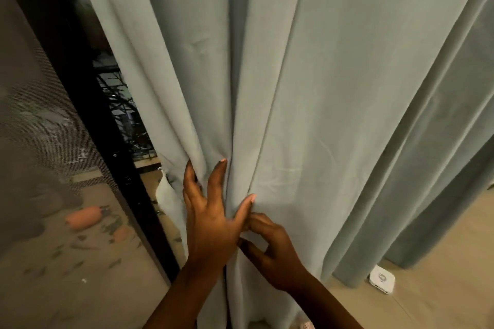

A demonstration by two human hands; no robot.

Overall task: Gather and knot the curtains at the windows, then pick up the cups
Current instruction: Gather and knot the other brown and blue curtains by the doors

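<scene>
The pale grey-green fabric curtain [307, 88] hangs in long folds beside the dark-framed glass door [88, 93], reaching down to the beige floor [441, 262]. Its left folds are gathered under the left hand [211, 219], fingers spread and hooked into the cloth, so that grip is closed on the curtain. A fold just beside it is pinched by the right hand [272, 248]. No cups are seen. The wide right-hand folds lie outside both grips; they could be left out of the bundle, giving a loose knot. The small white box [381, 278] near the hem could be dragged.
</scene>
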